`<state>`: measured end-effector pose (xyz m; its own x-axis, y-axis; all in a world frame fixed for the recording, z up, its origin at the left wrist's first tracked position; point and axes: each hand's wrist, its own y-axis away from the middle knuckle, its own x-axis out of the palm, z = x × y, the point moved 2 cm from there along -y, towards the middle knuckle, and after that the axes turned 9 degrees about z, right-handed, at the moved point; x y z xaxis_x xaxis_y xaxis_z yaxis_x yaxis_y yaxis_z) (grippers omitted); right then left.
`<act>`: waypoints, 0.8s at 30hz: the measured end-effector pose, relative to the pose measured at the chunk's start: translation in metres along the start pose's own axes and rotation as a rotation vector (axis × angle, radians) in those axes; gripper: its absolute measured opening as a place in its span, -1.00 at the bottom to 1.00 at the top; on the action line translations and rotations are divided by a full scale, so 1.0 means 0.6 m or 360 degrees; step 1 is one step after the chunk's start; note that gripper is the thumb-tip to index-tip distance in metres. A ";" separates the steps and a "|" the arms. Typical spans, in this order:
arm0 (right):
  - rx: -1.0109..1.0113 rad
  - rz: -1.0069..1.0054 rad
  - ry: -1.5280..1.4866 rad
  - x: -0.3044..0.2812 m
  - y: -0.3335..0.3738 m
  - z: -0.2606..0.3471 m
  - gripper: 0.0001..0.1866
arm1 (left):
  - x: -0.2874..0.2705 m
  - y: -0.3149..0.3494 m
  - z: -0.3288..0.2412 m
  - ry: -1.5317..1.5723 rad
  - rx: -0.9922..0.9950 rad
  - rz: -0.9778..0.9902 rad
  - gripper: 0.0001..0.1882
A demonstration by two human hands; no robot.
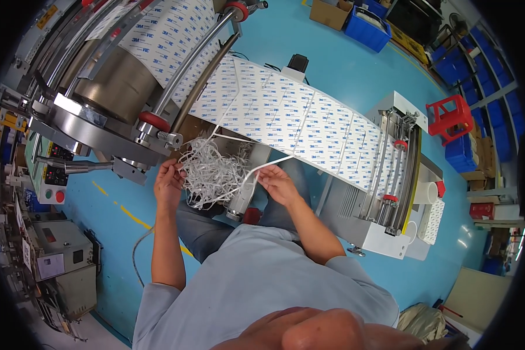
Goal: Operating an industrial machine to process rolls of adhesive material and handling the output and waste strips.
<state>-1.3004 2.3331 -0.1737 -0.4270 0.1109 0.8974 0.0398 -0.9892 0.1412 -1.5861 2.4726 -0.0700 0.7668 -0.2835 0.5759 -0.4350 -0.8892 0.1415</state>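
A wide white web of liner printed in blue (326, 125) runs from the large roller machine at the left to a smaller unit at the right. In front of it sits a tangle of thin white waste strips (213, 172). At the tangle's left edge, my left hand (170, 179) has its fingers curled closed; what lies between them cannot be made out. My right hand (277, 184) pinches a narrow white strip (269, 164) that stretches up to the web's near edge. Other thin strips run across the web and down toward the tangle.
The roller machine (108, 125) has metal bars and red collars close to my left hand. At the right stands the smaller roller unit (385, 198). Beyond are a red stool (451, 119) and a blue bin (367, 29). A grey cabinet (64, 251) stands at the left.
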 end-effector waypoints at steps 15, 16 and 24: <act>-0.0354 0.0143 -0.0047 0.128 -0.002 0.047 -0.63 | 0.078 -0.042 0.017 -0.1056 -0.0318 0.0024 -0.78; -0.0316 0.0049 -0.0031 0.122 -0.003 0.045 -0.66 | 0.077 -0.043 0.014 -0.1219 -0.0349 0.0089 -0.79; -0.0361 0.0061 -0.0151 0.111 0.002 0.040 -0.80 | 0.063 -0.023 0.009 -0.0562 -0.0223 0.0095 -0.81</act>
<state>-1.3072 2.3415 -0.1040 -0.3417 0.0710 0.9371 -0.1543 -0.9879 0.0185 -1.5488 2.4724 -0.0544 0.8430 -0.4611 0.2771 -0.5252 -0.8167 0.2390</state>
